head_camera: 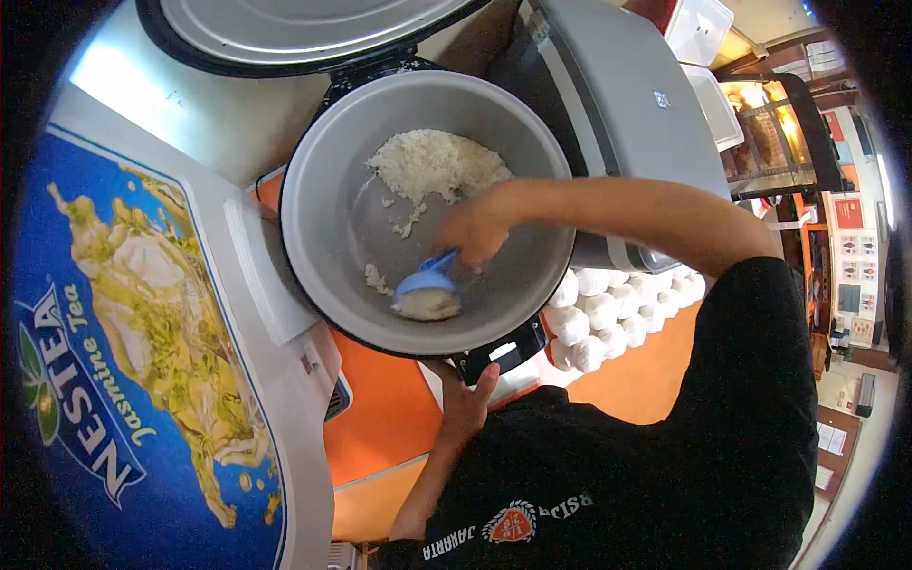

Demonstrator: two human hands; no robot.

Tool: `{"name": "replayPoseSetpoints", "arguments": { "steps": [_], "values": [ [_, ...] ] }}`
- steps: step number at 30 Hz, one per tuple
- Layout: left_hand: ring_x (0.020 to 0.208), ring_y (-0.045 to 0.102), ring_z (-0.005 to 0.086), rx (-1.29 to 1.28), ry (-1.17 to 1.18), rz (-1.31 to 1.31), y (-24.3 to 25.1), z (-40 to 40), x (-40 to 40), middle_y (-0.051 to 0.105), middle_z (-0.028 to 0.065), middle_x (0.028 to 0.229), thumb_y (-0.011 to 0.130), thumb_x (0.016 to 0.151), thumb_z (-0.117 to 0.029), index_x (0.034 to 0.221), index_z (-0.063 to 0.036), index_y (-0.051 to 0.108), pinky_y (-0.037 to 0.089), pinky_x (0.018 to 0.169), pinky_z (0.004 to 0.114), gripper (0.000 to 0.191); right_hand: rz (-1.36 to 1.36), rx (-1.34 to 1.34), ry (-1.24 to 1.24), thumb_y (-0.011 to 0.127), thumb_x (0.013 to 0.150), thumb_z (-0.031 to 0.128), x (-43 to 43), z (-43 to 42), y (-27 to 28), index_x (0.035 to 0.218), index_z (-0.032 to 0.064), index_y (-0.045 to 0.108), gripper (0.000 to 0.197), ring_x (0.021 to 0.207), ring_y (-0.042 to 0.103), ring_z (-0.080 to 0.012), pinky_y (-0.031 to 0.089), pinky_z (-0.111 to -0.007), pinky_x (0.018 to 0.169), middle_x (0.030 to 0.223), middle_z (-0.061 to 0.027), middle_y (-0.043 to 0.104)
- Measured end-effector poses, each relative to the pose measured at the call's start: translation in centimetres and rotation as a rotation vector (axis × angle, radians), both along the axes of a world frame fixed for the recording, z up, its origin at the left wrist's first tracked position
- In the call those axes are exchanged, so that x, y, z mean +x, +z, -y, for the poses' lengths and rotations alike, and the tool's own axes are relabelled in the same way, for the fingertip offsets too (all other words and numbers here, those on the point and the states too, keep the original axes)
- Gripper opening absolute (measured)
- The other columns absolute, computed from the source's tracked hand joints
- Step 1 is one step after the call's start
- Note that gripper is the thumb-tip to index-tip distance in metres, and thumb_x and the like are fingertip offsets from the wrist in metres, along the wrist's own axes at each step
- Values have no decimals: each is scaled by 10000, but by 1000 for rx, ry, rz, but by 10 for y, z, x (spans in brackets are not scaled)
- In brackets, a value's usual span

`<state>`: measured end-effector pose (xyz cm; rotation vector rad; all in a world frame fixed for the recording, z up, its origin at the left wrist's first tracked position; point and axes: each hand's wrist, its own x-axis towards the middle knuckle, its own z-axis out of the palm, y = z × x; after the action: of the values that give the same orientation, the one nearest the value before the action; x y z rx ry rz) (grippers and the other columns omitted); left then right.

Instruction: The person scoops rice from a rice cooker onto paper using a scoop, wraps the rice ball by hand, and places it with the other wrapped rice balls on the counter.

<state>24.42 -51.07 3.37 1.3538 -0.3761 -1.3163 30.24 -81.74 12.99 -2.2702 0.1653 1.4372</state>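
Note:
A large round rice cooker pot (342,235) lies before me, its grey inner wall showing. White cooked rice (434,160) is heaped against its far side, with small clumps lower down. Inside the pot, my right hand (481,224), slightly blurred, grips a blue plastic scoop (425,280) that has rice in its bowl, near the pot's front left. Outside the rim, my left hand (463,399) holds the black front handle (509,353), thumb on top and the other fingers partly hidden beneath the pot.
The cooker's open lid (313,28) stands behind the pot. To the right are a grey appliance (634,92) and rows of white wrapped bundles (591,313) on an orange surface. A white dispenser with a blue printed panel (142,320) rises close on the left. Beyond, at right, is a lit display case (769,135).

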Motion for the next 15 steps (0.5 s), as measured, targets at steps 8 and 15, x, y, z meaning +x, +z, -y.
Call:
{"name": "replayPoseSetpoints", "arguments": {
  "steps": [8, 15],
  "values": [
    [1344, 456, 304, -105, 107, 104, -12, 5, -8, 301, 184, 1571, 687, 956, -213, 1607, -127, -43, 411, 1109, 448, 981, 597, -63, 68, 675, 828, 85, -58, 13, 23, 1466, 136, 500, 664, 949, 724, -376, 584, -463, 832, 1043, -237, 717],
    [1345, 453, 305, -128, 142, 283, -18, 6, -8, 296, 190, 1573, 704, 939, -199, 1604, -113, -59, 393, 1120, 444, 1016, 487, -673, 102, 736, 775, 89, -41, 37, 45, 1343, 53, 592, 587, 910, 741, -346, 599, -452, 775, 976, -184, 733]
  ]
}}
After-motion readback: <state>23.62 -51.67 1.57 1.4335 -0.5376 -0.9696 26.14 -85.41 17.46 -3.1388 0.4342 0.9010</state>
